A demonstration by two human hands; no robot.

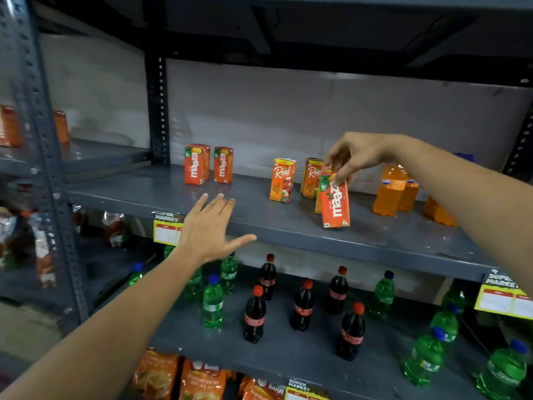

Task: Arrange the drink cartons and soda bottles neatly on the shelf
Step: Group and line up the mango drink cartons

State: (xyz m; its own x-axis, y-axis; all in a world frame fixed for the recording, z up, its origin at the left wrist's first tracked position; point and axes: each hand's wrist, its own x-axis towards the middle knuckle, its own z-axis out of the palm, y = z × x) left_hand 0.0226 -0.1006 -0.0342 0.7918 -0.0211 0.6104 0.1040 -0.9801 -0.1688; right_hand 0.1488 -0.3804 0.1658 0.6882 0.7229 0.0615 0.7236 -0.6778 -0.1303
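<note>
Right hand (pixel 353 157) pinches Maaza carton (pixel 334 202); left hand (pixel 209 226) spread open.

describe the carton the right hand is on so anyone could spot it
Look at the upper grey shelf, right of centre. Near its front edge stands a red-orange Maaza carton, tilted, with the right hand pinching its top. Unlike the Real cartons behind it, it leans and sits farthest forward.

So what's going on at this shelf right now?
A person is tidying drinks on a grey metal shelf. Their right hand pinches the top of a Maaza carton near the shelf's front edge, beside two Real juice cartons and orange soda bottles. The left hand is open and empty, reaching toward two Maaza cartons further left. Cola and green bottles stand scattered on the shelf below.
</note>
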